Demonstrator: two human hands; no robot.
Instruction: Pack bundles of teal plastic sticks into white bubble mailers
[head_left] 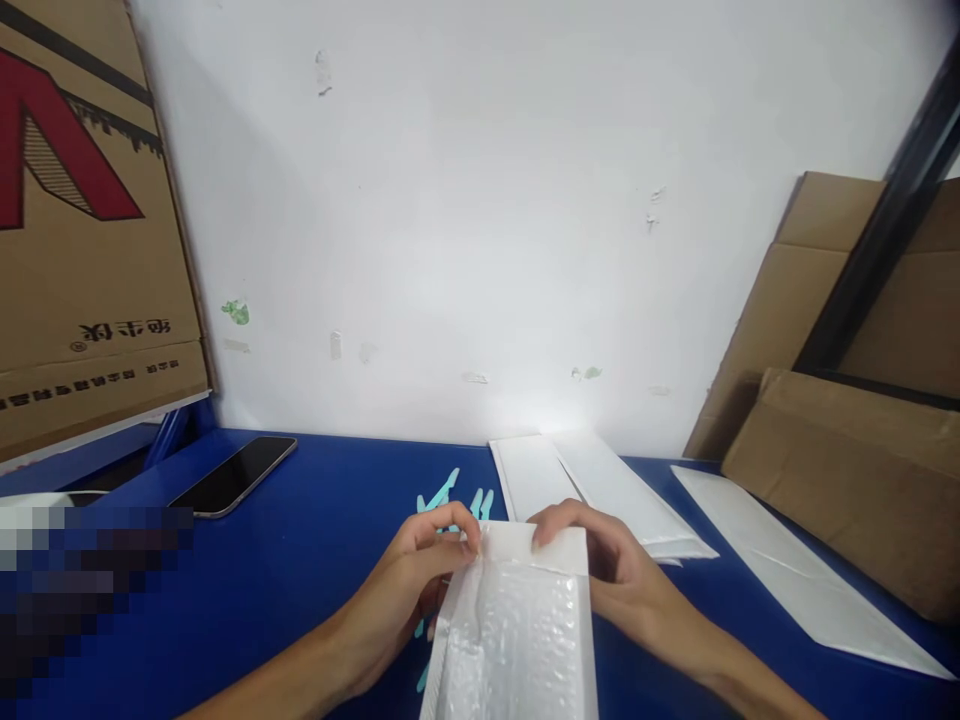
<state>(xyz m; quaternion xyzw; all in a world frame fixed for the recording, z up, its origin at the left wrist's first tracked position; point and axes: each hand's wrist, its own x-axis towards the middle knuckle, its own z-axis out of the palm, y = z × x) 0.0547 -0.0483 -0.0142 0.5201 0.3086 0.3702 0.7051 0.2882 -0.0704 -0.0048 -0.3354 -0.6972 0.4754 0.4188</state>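
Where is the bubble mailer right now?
Bottom centre in the head view: the bubble mailer is held near its top by the left hand and right hand, near the turquoise pieces.

The mailer [525,640] looks like glossy, bumpy plastic.

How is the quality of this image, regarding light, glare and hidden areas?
In the head view, the wall has a bright patch just above the white envelopes; the bubble mailer shows small shiny highlights; coarse pixel blocks cover the lower left.
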